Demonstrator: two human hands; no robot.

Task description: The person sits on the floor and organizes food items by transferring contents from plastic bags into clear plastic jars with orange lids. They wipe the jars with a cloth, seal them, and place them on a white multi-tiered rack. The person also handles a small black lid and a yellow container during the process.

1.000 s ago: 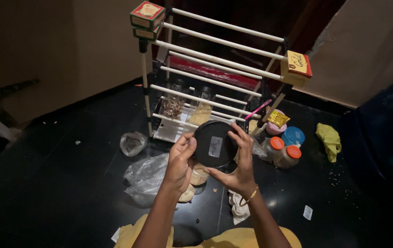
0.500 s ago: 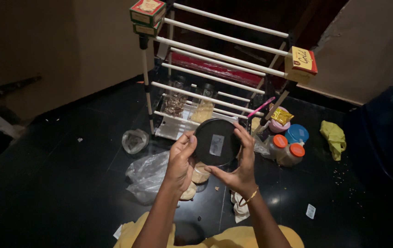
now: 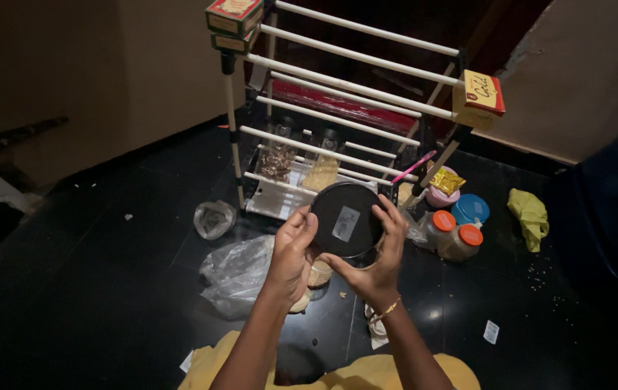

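A round container with a black lid [image 3: 345, 219] is held up in front of me, its flat lid facing the camera with a small pale label in the middle. My left hand [image 3: 291, 254] grips its left side and my right hand [image 3: 380, 253], with a gold bangle at the wrist, wraps the right and lower edge. Both hands hover above the dark floor, just in front of a white-railed rack [image 3: 338, 108]. The container's body is hidden behind the lid.
The rack holds jars and bags on its low shelf, and small boxes [image 3: 477, 100] sit on its corner posts. Two orange-lidded jars [image 3: 459, 240], a blue lid [image 3: 471, 209], a yellow cloth [image 3: 529, 215] and crumpled plastic bags [image 3: 237, 271] lie on the black floor.
The view has shifted slightly and the black-lidded container stays held between both hands, with the fingers shifted a little around its rim.
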